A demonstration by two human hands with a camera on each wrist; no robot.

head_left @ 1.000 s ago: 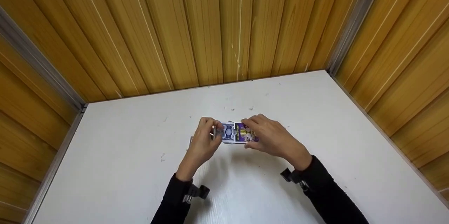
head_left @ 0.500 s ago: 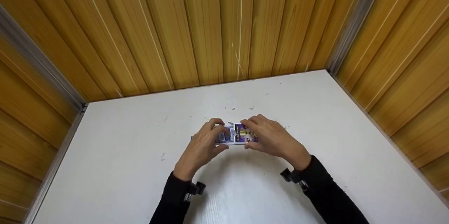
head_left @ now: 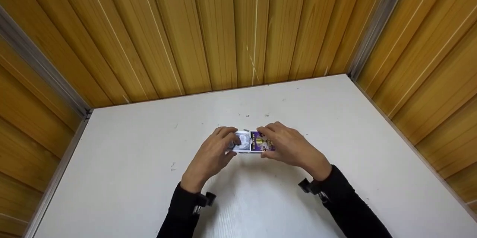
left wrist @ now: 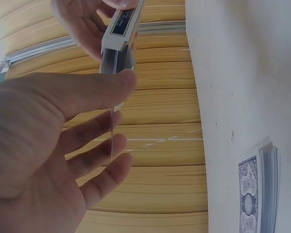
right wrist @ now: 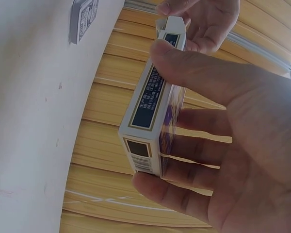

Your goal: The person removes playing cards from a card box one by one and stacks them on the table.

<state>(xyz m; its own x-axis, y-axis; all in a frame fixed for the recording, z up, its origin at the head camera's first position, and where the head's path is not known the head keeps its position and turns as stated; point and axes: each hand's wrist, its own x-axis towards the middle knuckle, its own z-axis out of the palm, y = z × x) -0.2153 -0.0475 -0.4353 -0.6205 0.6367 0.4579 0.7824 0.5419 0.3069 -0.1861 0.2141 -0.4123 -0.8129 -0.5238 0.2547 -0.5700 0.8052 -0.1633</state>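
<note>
My right hand [head_left: 290,145] grips a playing-card box [right wrist: 148,97] by its long edges, thumb on one side and fingers round the other. The box has a purple printed face, white and gold edging and a barcode end. Playing cards [head_left: 244,141] stick out of its open end, pale with glare in the head view. My left hand [head_left: 212,152] pinches the cards near that opening, its thumb on the near edge and fingertips across the far side. In the left wrist view, the cards [left wrist: 117,59] run edge-on into the box; the box covers their other end.
A stack of blue-backed cards [left wrist: 249,199] lies on the white table [head_left: 130,163], below and to the left of the box. Wood-patterned panels [head_left: 223,33] wall the table's back and sides.
My left hand's fingers have uncurled and spread along the cards, then shifted slightly left. The cards' blue backs now show glare. My right hand and the box have stayed nearly still.
</note>
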